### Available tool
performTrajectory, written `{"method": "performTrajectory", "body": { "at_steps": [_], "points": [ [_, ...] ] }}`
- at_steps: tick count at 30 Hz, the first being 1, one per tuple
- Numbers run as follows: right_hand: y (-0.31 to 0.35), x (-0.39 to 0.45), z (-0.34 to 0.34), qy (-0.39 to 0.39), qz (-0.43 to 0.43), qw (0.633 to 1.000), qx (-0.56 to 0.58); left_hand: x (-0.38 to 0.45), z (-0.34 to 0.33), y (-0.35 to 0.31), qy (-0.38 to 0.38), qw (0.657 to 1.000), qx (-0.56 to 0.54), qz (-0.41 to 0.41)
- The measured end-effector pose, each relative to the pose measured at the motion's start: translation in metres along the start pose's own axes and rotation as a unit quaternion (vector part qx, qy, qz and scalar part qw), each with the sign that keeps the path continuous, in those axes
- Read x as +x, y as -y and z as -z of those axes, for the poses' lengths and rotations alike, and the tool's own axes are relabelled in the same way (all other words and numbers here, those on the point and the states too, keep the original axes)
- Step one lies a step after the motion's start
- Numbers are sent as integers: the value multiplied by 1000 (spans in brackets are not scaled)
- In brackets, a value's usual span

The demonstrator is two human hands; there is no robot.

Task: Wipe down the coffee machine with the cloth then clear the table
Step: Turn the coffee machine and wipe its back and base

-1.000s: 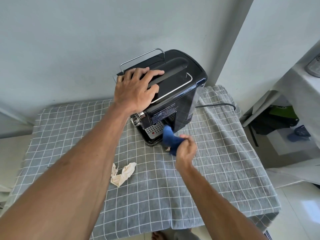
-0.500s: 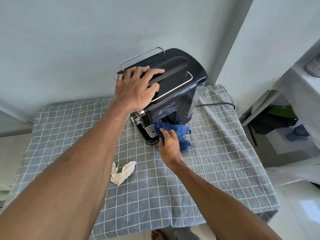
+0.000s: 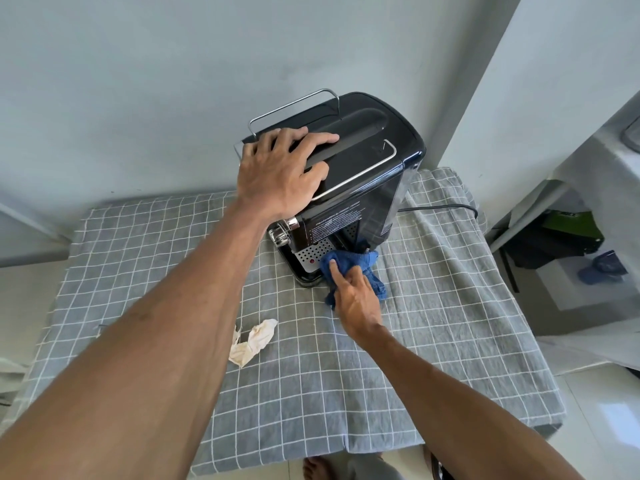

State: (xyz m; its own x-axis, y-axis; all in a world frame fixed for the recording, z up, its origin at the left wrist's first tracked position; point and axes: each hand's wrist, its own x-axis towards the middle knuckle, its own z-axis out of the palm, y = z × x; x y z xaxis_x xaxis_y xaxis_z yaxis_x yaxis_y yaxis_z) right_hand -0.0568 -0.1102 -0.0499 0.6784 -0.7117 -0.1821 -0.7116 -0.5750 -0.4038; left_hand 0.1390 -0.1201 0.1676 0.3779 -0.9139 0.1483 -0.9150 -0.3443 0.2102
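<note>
My left hand (image 3: 280,174) rests flat, fingers spread, atop the black coffee machine (image 3: 360,174). My right hand (image 3: 356,299) grips the blue cloth (image 3: 349,263), bunched beyond my fingertips against the perforated drip tray (image 3: 310,253).

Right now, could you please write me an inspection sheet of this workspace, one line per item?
Surface: table covered by a grey checked cloth, wrinkled near the back right corner.
Job's things: black coffee machine stands upright at the back; blue cloth pressed at its drip tray area.
Clutter: crumpled paper tissue lies in front of the machine, apart from it.
Hands: left hand rests on the machine's top; right hand holds the blue cloth.
Cables: black cord runs from behind the machine to the right.
Surroundings: pale wall behind; dark bags on the floor at right.
</note>
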Motion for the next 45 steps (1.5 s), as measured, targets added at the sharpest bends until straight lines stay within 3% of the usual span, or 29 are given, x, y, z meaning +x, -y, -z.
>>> {"method": "performTrajectory", "body": {
  "at_steps": [3,7,11,15,18,22,26,30,34,39,43,45],
  "points": [
    [0,-5,-4,30,86,995,-28,-1,-1,0,-2,1000,0,-4],
    [2,1,-1,24,17,999,-26,1,-1,1,-3,1000,-2,-2],
    [12,-2,-7,13,111,988,-102,0,-2,1,0,1000,-3,-2],
    [-2,7,2,-27,97,989,-107,0,-1,0,-3,1000,-5,-7],
    [0,9,-1,-33,156,982,-104,-1,-1,1,0,1000,-2,-6],
    [3,22,3,-41,41,996,-73,0,-2,1,0,1000,-3,-4],
    [7,19,-6,-25,74,994,-72,0,-2,1,2,1000,0,-5],
    [1,19,-2,-86,10,996,-37,-1,-2,0,-2,1000,-3,-2],
    [5,12,-18,6,129,988,-89,0,-2,0,-2,1000,0,-1],
    [-2,19,-5,-43,-3,996,-77,1,-2,-1,-3,1000,0,-2],
    [7,11,-11,11,10,998,-66,0,-2,0,1,1000,-1,2],
    [6,14,-5,1,-21,998,-63,0,-3,0,2,1000,2,-1]
  ]
}}
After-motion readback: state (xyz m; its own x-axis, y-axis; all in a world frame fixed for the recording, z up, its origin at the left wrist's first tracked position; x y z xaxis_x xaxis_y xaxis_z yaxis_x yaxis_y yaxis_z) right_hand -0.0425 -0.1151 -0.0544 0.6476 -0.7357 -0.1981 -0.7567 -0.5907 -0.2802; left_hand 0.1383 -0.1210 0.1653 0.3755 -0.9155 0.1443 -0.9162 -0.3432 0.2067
